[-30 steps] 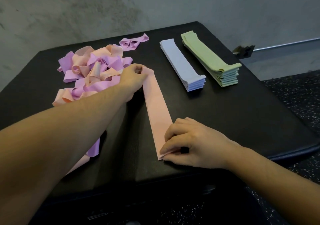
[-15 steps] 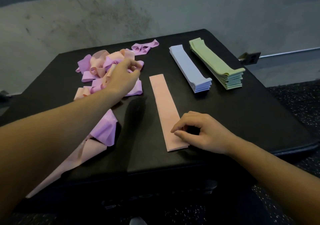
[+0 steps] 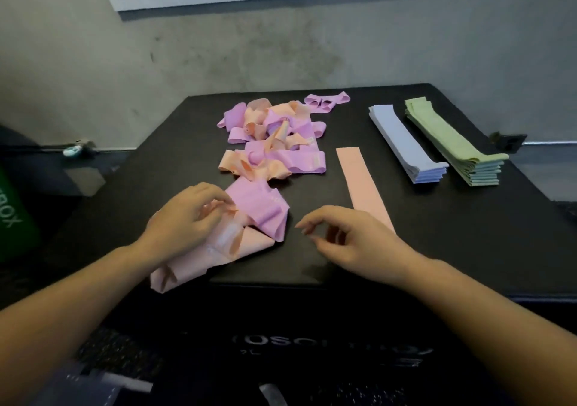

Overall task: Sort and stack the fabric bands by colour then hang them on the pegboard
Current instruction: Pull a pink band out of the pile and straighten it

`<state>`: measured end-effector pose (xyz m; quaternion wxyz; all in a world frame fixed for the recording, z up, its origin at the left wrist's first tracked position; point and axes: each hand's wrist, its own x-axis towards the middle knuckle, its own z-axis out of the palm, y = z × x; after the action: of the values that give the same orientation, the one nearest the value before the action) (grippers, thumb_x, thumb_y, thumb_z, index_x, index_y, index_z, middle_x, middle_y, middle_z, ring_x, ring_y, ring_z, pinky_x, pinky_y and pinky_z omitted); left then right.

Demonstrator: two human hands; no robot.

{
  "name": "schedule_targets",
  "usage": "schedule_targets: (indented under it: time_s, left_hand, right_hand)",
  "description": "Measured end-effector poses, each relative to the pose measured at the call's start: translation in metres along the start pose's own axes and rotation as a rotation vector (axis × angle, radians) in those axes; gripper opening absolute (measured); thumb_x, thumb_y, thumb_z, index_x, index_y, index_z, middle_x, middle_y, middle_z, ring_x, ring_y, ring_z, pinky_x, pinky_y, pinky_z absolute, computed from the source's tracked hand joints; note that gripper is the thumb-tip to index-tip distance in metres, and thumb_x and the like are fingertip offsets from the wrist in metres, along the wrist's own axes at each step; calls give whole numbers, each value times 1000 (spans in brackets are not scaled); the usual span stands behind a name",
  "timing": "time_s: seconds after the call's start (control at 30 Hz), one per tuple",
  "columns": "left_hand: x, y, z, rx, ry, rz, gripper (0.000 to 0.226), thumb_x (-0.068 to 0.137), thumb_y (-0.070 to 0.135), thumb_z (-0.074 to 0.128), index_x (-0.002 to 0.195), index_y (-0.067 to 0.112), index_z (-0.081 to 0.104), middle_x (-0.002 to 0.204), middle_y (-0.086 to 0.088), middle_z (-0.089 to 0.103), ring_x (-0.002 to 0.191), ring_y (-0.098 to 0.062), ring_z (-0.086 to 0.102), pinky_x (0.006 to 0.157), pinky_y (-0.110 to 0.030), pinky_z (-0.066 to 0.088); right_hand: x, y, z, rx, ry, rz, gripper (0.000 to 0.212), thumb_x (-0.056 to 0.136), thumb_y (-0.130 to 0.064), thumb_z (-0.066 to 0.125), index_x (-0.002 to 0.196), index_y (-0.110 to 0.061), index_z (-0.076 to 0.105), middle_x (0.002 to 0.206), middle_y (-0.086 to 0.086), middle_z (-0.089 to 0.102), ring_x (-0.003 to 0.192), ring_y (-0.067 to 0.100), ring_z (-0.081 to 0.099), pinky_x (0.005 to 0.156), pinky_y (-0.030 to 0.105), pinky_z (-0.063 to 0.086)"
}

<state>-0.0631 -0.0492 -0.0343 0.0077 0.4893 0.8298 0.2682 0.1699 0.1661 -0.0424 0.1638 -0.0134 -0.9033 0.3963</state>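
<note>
Left hand (image 3: 187, 218) pinching a crumpled pink band (image 3: 215, 249) at the desk (image 3: 437, 234) edge, right hand (image 3: 352, 240) loosely curled, holding nothing, beside a flat pink band (image 3: 362, 184)

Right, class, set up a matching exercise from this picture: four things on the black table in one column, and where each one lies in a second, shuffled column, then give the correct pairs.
Things:
1. Stack of flat green fabric bands
2. Stack of flat pale blue fabric bands
3. Single flat pink fabric band
4. Tangled heap of purple and peach fabric bands

Places:
A. Left of the single pink band
B. Farthest right
C. Between the tangled heap and the blue stack
D. Directly left of the green stack

Pairs: 1-B, 2-D, 3-C, 4-A
</note>
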Motion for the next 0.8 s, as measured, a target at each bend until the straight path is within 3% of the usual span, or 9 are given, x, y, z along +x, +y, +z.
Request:
schedule_targets:
  time_s: [0.07, 0.17, 0.3, 0.4, 0.5, 0.6, 0.7, 0.8]
  left_hand:
    - [-17, -15, -3, 3, 66, -44, 13, 94, 27, 61, 103, 32, 70, 105, 19, 62, 101, -11, 61, 92, -39, 48]
    - [-36, -31, -1, 46, 176, -67, 29, 86, 48, 56, 105, 32, 72, 114, 21, 62, 108, -13, 60, 95, -44, 48]
    - [-52, -38, 4, 68, 186, -44, 38, 84, 52, 56, 108, 28, 73, 116, 19, 67, 110, -13, 63, 92, -44, 49]
    - [-59, -36, 7, 82, 182, -3, 44, 81, 57, 54, 110, 28, 71, 115, 17, 69, 110, -10, 60, 90, -36, 41]
    - [-63, -31, 11, 100, 208, 37, 49, 79, 67, 55, 113, 34, 68, 113, 25, 61, 117, -4, 50, 94, -33, 26]
    - [-62, -28, 16, 160, 227, 62, 59, 75, 77, 57, 122, 42, 59, 124, 26, 57, 129, -5, 42, 98, -36, 18]
    - [-56, -28, 19, 153, 168, 48, 70, 72, 78, 61, 134, 50, 44, 140, 23, 48, 139, -8, 36, 112, -51, 20]
    - [-45, -19, 19, 30, 30, 26, 77, 76, 68, 70, 143, 52, 36, 148, 27, 33, 138, -2, 34, 108, -43, 34]
  right_hand:
    - [20, -19, 23, -90, -87, -39, 38, 89, -18, 67, 122, -38, 63, 118, -20, 65, 92, 6, 62, 85, 22, 49]
    - [47, -40, 53, -199, -230, -28, 58, 89, -25, 65, 140, -47, 46, 142, -24, 50, 102, -2, 55, 95, 28, 48]
    - [67, -43, 74, -450, -352, -30, 72, 92, -30, 62, 151, -50, 27, 159, -23, 28, 122, 12, 54, 86, 30, 46]
    - [76, -39, 73, -572, -313, -19, 52, 97, -36, 55, 145, -49, 40, 150, -17, 43, 119, 15, 57, 86, 35, 52]
    - [83, -34, 67, -699, -333, -11, 28, 100, -38, 50, 124, -38, 63, 127, -11, 59, 109, 19, 60, 82, 36, 53]
    - [84, -27, 57, -532, -192, 153, 24, 100, -40, 52, 106, -28, 72, 108, -10, 69, 99, 17, 62, 82, 38, 52]
    - [83, -18, 43, -321, -12, 197, 25, 98, -38, 57, 92, -21, 74, 88, -4, 69, 84, 17, 62, 80, 45, 52]
    - [81, -18, 30, -200, 54, 220, 18, 100, -31, 55, 99, -23, 71, 99, -8, 67, 93, 14, 60, 86, 40, 50]
